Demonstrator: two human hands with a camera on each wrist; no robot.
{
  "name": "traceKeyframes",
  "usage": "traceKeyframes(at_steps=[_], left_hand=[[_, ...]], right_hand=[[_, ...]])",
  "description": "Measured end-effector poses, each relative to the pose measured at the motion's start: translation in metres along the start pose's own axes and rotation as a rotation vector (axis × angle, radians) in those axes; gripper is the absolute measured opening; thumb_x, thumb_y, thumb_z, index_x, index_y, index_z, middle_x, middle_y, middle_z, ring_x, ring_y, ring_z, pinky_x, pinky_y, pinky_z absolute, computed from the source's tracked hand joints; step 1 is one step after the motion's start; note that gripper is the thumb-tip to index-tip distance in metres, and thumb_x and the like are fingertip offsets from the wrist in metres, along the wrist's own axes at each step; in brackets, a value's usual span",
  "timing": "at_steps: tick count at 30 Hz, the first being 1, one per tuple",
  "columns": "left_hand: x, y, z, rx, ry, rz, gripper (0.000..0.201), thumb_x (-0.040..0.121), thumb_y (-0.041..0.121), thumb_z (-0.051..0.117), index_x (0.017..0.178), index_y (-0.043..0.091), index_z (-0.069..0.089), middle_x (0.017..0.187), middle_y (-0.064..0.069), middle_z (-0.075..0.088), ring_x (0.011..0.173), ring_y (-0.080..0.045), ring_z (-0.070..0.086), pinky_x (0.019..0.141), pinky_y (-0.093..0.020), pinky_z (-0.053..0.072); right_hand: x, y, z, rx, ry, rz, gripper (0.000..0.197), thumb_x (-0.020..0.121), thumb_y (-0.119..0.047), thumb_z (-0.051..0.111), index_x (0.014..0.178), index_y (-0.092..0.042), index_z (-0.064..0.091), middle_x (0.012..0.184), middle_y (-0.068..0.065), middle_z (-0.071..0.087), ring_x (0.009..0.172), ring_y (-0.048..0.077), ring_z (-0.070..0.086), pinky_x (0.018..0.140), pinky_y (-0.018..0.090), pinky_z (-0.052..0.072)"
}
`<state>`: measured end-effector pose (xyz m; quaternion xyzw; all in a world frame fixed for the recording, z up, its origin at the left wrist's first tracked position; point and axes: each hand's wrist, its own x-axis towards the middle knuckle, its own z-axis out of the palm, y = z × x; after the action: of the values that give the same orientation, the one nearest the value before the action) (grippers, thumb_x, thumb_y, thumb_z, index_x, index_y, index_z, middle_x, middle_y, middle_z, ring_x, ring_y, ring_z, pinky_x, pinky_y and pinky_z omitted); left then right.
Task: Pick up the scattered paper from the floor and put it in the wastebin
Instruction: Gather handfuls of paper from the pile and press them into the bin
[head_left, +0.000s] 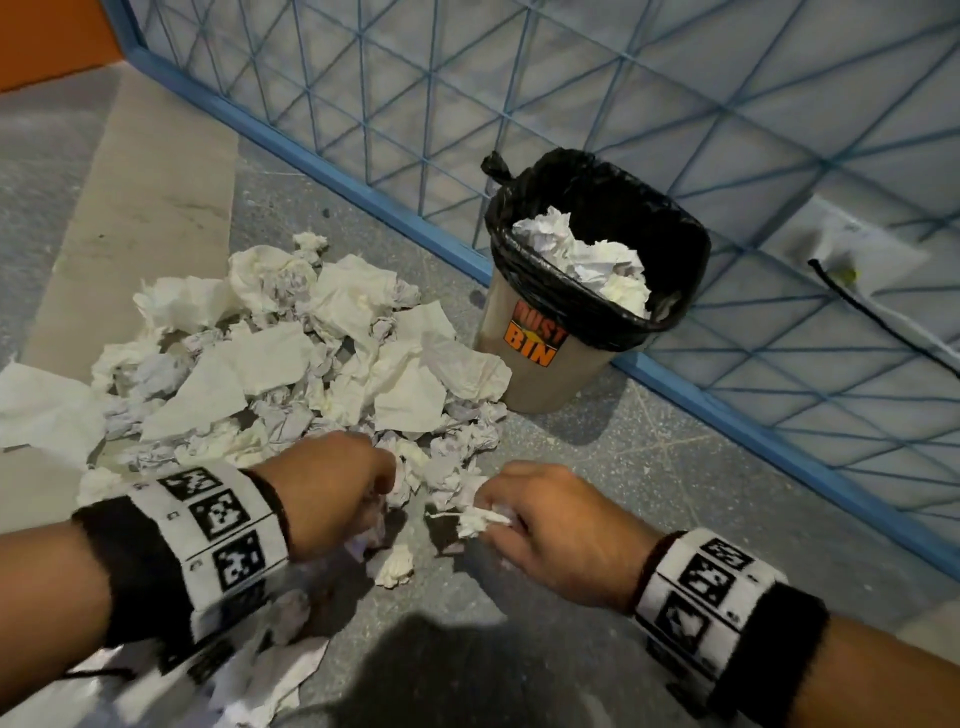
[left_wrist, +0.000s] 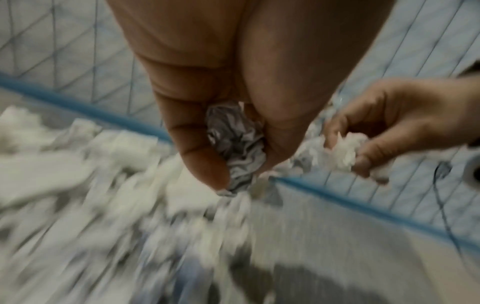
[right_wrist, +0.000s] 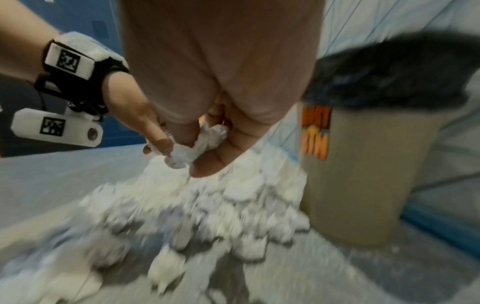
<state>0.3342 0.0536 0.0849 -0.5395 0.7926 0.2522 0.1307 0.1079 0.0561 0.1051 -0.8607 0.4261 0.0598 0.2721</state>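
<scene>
A heap of crumpled white paper lies on the grey floor left of the wastebin, a tan bin with a black liner and several paper balls inside. My left hand hovers over the heap's near edge and grips a greyish crumpled paper ball. My right hand is beside it, pinching a white paper wad, which also shows in the right wrist view as paper wad. The wastebin stands close on the right in that view.
A blue-framed wire-grid panel runs diagonally behind the bin, its blue rail on the floor. A black cable lies behind the grid at right. More loose paper lies under my left forearm.
</scene>
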Motion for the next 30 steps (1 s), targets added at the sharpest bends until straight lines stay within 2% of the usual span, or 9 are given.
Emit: traceKeyframes(at_steps=[3, 6, 11, 15, 18, 21, 24, 27, 30], left_hand=[[0.004, 0.012, -0.079, -0.065, 0.249, 0.097, 0.031, 0.089, 0.031, 0.053, 0.120, 0.030, 0.052, 0.113, 0.002, 0.057, 0.103, -0.018, 0.055, 0.090, -0.030, 0.046], [0.012, 0.028, -0.147, -0.155, 0.492, 0.172, 0.037, 0.090, 0.033, 0.054, 0.127, 0.028, 0.051, 0.119, 0.000, 0.057, 0.109, -0.019, 0.054, 0.092, -0.029, 0.042], [0.050, 0.060, -0.212, -0.220, 0.672, 0.238, 0.036, 0.090, 0.034, 0.054, 0.125, 0.025, 0.055, 0.123, -0.004, 0.055, 0.116, -0.022, 0.051, 0.094, -0.028, 0.037], [0.119, 0.085, -0.219, -0.118, 0.614, 0.221, 0.042, 0.087, 0.034, 0.059, 0.127, 0.023, 0.054, 0.128, -0.011, 0.052, 0.121, -0.029, 0.049, 0.098, -0.033, 0.038], [0.150, 0.086, -0.204, -0.094, 0.526, 0.157, 0.061, 0.080, 0.043, 0.065, 0.134, 0.022, 0.047, 0.137, -0.012, 0.045, 0.124, -0.032, 0.048, 0.101, -0.035, 0.039], [0.140, 0.074, -0.191, -0.117, 0.706, 0.175, 0.056, 0.082, 0.046, 0.060, 0.132, 0.022, 0.048, 0.141, -0.007, 0.040, 0.125, -0.030, 0.046, 0.102, -0.040, 0.041], [0.099, 0.051, -0.176, -0.030, 0.762, 0.213, 0.052, 0.081, 0.052, 0.043, 0.119, 0.019, 0.057, 0.123, -0.009, 0.052, 0.110, -0.030, 0.054, 0.090, -0.039, 0.046], [0.057, 0.020, -0.147, 0.017, 0.633, 0.143, 0.050, 0.082, 0.054, 0.040, 0.109, 0.018, 0.061, 0.107, -0.009, 0.059, 0.094, -0.030, 0.060, 0.079, -0.037, 0.050], [0.015, -0.010, -0.104, -0.016, 0.455, -0.056, 0.037, 0.086, 0.045, 0.054, 0.113, 0.021, 0.060, 0.109, -0.003, 0.060, 0.095, -0.024, 0.060, 0.081, -0.031, 0.046]], right_hand=[[-0.010, -0.005, -0.073, -0.030, 0.114, 0.078, 0.023, 0.090, -0.039, 0.056, 0.109, -0.027, 0.061, 0.095, -0.013, 0.053, 0.081, 0.005, 0.052, 0.076, 0.021, 0.042], [-0.018, -0.014, -0.142, -0.064, 0.237, 0.204, 0.025, 0.086, -0.038, 0.063, 0.107, -0.024, 0.064, 0.087, -0.013, 0.060, 0.071, 0.006, 0.058, 0.071, 0.025, 0.047], [-0.011, 0.008, -0.218, -0.146, 0.416, 0.385, 0.022, 0.083, -0.031, 0.068, 0.101, -0.019, 0.067, 0.060, -0.013, 0.056, 0.073, 0.018, 0.065, 0.066, 0.024, 0.039], [0.031, 0.062, -0.220, -0.146, 0.401, 0.497, 0.025, 0.078, -0.030, 0.073, 0.100, -0.018, 0.068, 0.081, 0.005, 0.066, 0.087, 0.026, 0.066, 0.073, 0.024, 0.043], [0.055, 0.089, -0.200, -0.089, 0.412, 0.561, 0.051, 0.073, -0.030, 0.077, 0.119, -0.017, 0.060, 0.110, 0.012, 0.065, 0.105, 0.031, 0.062, 0.086, 0.031, 0.048], [0.049, 0.090, -0.182, -0.162, 0.523, 0.415, 0.059, 0.076, -0.030, 0.071, 0.130, -0.016, 0.050, 0.126, 0.015, 0.055, 0.113, 0.033, 0.055, 0.097, 0.037, 0.044], [0.034, 0.075, -0.166, -0.189, 0.653, 0.133, 0.039, 0.082, -0.030, 0.065, 0.118, -0.018, 0.060, 0.117, 0.008, 0.059, 0.100, 0.028, 0.061, 0.089, 0.037, 0.048], [0.034, 0.050, -0.142, -0.130, 0.530, -0.086, 0.026, 0.080, -0.037, 0.061, 0.098, -0.019, 0.066, 0.089, -0.002, 0.059, 0.080, 0.019, 0.059, 0.075, 0.029, 0.046], [0.047, 0.023, -0.104, -0.109, 0.239, -0.228, 0.025, 0.084, -0.038, 0.061, 0.101, -0.020, 0.065, 0.086, -0.011, 0.049, 0.081, 0.013, 0.054, 0.075, 0.026, 0.044]])
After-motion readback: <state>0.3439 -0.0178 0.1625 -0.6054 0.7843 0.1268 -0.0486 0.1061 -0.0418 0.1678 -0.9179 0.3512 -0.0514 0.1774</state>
